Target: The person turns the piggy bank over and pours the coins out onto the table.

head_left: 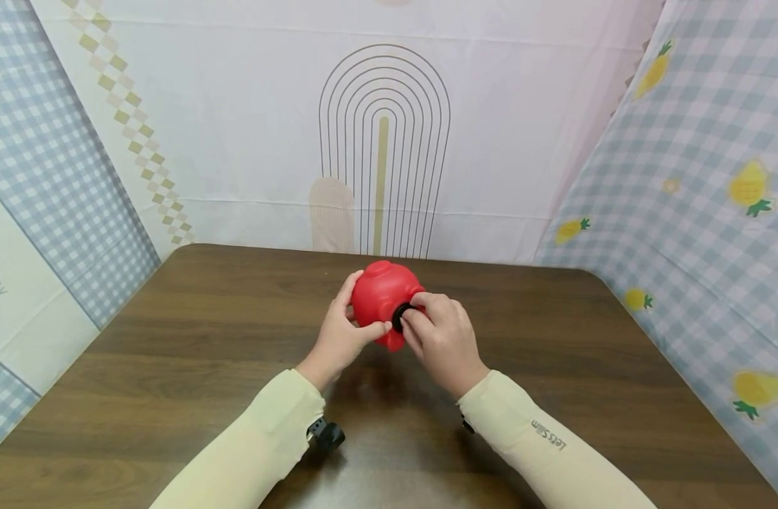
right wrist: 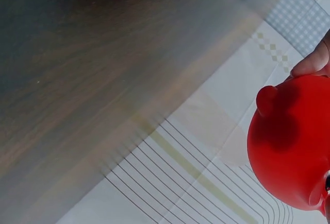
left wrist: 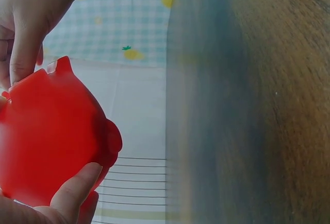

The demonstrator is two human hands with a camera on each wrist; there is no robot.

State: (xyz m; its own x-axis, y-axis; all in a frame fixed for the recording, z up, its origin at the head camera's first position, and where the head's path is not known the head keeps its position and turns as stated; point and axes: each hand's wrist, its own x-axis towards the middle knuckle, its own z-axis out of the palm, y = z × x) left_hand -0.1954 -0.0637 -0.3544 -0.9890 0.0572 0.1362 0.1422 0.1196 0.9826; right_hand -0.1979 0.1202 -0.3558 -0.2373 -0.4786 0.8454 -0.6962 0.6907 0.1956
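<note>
Above the table I hold a red piggy bank [head_left: 384,288], tipped so that its underside faces me. My left hand [head_left: 339,338] grips its left side, the thumb lying across the lower part. On the underside is a round black plug [head_left: 398,317], pinched by the fingertips of my right hand [head_left: 447,343]. The right fingers cover part of the plug, and whether it sits fully in the hole I cannot tell. In the left wrist view the smooth red body of the piggy bank [left wrist: 56,136] hides the plug. One eye of the piggy bank [right wrist: 289,141] shows in the right wrist view.
The brown wooden table [head_left: 204,353] spreads out under both arms. Behind it hangs a white cloth [head_left: 249,127] with arch lines, and a checked cloth with pineapples [head_left: 700,212] hangs at the right. Wrist cameras [head_left: 326,433] are strapped under the pale sleeves.
</note>
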